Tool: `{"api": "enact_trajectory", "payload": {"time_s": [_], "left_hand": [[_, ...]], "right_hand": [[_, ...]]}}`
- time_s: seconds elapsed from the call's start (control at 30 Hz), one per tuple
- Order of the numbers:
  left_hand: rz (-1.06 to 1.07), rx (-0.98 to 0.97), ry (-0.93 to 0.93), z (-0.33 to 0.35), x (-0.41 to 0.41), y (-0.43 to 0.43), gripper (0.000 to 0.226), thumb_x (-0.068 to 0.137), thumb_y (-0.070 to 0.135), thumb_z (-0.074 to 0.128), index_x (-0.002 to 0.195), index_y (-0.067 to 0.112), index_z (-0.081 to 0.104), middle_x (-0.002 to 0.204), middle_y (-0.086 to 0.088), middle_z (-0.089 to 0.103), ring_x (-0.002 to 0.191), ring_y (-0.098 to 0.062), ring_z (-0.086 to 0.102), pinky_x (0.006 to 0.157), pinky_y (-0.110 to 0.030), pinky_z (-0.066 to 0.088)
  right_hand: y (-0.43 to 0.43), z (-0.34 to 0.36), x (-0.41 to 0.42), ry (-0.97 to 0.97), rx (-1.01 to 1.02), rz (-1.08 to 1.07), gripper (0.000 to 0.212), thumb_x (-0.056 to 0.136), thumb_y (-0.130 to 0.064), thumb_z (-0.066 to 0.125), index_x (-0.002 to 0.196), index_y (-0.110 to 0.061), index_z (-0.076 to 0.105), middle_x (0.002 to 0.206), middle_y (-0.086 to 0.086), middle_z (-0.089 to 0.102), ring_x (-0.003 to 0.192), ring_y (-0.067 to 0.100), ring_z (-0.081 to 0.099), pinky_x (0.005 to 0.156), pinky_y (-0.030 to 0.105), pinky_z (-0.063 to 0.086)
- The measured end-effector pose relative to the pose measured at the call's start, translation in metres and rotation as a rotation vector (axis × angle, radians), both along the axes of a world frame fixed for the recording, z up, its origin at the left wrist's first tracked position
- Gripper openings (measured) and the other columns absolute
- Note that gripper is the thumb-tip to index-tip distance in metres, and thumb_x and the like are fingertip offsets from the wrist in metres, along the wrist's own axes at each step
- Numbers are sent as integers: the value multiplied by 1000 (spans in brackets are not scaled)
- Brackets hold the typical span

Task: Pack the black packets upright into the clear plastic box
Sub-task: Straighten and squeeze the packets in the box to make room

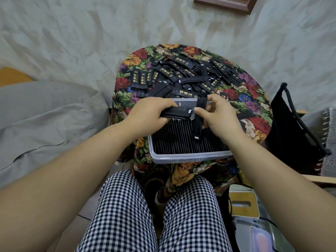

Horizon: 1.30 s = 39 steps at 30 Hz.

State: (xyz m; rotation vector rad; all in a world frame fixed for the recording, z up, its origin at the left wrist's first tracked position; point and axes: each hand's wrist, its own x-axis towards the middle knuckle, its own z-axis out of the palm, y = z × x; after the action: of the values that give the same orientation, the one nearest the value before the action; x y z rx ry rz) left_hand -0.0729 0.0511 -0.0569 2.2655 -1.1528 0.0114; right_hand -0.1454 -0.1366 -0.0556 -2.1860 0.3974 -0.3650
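We find the clear plastic box point(183, 158) standing at the near edge of a small table under a floral cloth point(258, 124), directly in front of the seated person's knees in checked trousers point(127, 206). The box holds a packed row point(174, 141) of black packets standing on edge, side by side, across the part of its width that shows; its far end lies hidden under the hands. The left hand point(147, 115) is over the box's far left part, fingers curled round a small bundle point(180, 113) of black packets held level and pointing to the right. The right hand point(221, 115) is over the box's far right part, thumb and fingers pinching a single packet point(197, 126) held nearly upright, its lower end just above, or touching, the tops of the packed row; we cannot tell which. The bundle's free end lies just beside the right thumb. Beyond the box, a loose heap point(190, 73) of the same black packets with gold print lies scattered flat over the cloth. We note grey bedding point(45, 115) to the left, a black bag point(291, 135) to the right, and a wooden-topped container point(243, 204) on the floor at lower right.
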Motion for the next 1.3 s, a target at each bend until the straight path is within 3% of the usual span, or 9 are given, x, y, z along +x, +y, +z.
{"api": "enact_trajectory", "payload": {"time_s": [0.1,0.27,0.4,0.47,0.53,0.63,0.83,1.17,1.3], "left_hand": [[3,-3,-3,0,0,0,30,84,6,59,110,18,64,99,-3,68,93,-24,58,67,-30,37],[3,-3,-1,0,0,0,28,84,6,58,109,19,64,96,-1,67,90,-23,58,66,-29,36],[6,1,-6,0,0,0,30,84,7,58,110,19,64,99,-1,68,92,-23,58,66,-28,35],[6,3,-9,0,0,0,30,84,7,58,110,19,64,98,-1,68,91,-22,58,67,-29,35],[4,-1,-10,0,0,0,29,84,7,58,110,19,64,98,-2,68,91,-22,58,67,-30,37],[5,-5,-22,-1,1,0,28,84,7,58,109,18,64,96,-2,67,90,-23,58,66,-30,35],[2,-3,-26,-2,2,-1,27,84,7,58,108,17,64,95,-4,67,89,-25,58,65,-29,33],[8,11,-14,0,1,-1,27,83,5,58,107,16,65,96,-5,67,91,-26,58,71,-34,42],[5,13,-11,1,0,-1,28,83,5,58,108,15,65,97,-5,68,92,-27,58,72,-34,43]], "right_hand": [[0,-6,1,40,-10,-10,18,87,-15,67,100,-19,56,81,17,54,68,26,59,52,35,57],[5,-5,-2,153,-67,38,28,85,-16,70,111,-12,58,66,-1,46,54,14,53,44,23,53],[10,-1,-6,297,-133,107,53,82,-22,73,127,-13,47,71,-3,48,45,13,55,40,22,50],[11,1,-9,350,-113,133,64,82,-24,73,136,-15,39,74,-2,53,42,10,57,42,22,50],[12,3,-13,401,-67,159,61,85,-24,71,137,-16,40,74,1,63,50,15,64,51,26,56],[10,6,-16,456,37,166,43,87,-16,68,125,-11,48,72,6,66,57,23,66,58,31,59],[6,0,-14,591,3,166,25,81,-16,75,89,-11,52,64,5,64,44,11,60,42,20,48],[3,3,-12,563,-137,184,18,84,-22,72,78,-14,57,62,-1,62,39,6,51,35,15,35],[1,5,-9,526,-249,178,23,78,-26,78,77,-17,56,64,-2,57,43,9,48,41,17,37]]}}
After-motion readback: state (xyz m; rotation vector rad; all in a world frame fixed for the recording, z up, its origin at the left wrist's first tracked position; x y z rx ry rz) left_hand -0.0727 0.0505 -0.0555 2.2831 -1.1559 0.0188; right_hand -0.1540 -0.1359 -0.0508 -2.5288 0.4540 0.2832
